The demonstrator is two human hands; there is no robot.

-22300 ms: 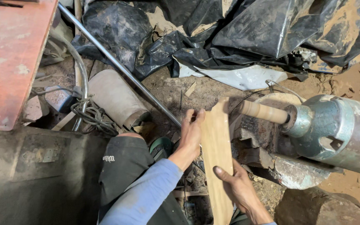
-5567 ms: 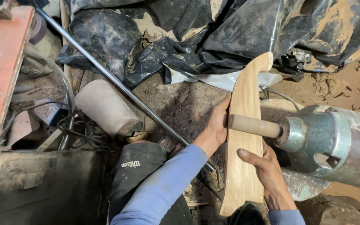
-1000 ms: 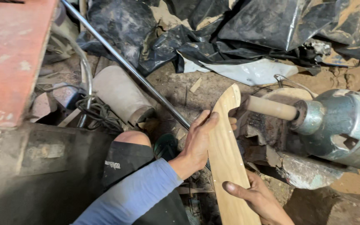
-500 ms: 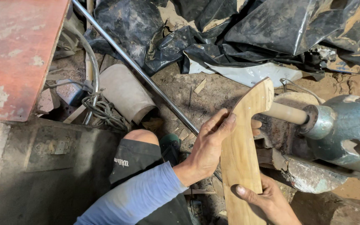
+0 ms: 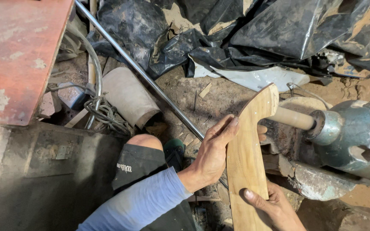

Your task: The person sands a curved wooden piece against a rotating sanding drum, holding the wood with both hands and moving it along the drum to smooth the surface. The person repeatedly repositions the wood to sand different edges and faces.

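Observation:
A long curved plank of pale wood (image 5: pixel 249 158) stands nearly upright in front of me. Its upper end rests against the wooden drum (image 5: pixel 294 118) that sticks out of a grey metal motor housing (image 5: pixel 356 134) on the right. My left hand (image 5: pixel 215 152) grips the plank's left edge near the middle, fingers wrapped behind it. My right hand (image 5: pixel 270 205) holds the plank's lower end from below, thumb across its face. My blue sleeve (image 5: pixel 138 207) and bare knee (image 5: pixel 144 141) are below left.
A red metal plate (image 5: pixel 18 51) fills the top left. A steel rod (image 5: pixel 138 70) runs diagonally past a grey cylinder (image 5: pixel 127 96) and tangled wire (image 5: pixel 105 113). Black plastic sheeting (image 5: pixel 253 30) covers the back. Dirt floor with wood chips lies between.
The plank's top has shifted right and up along the drum, its curved tip now standing above the spindle. Both hands keep their grip; my view has moved slightly.

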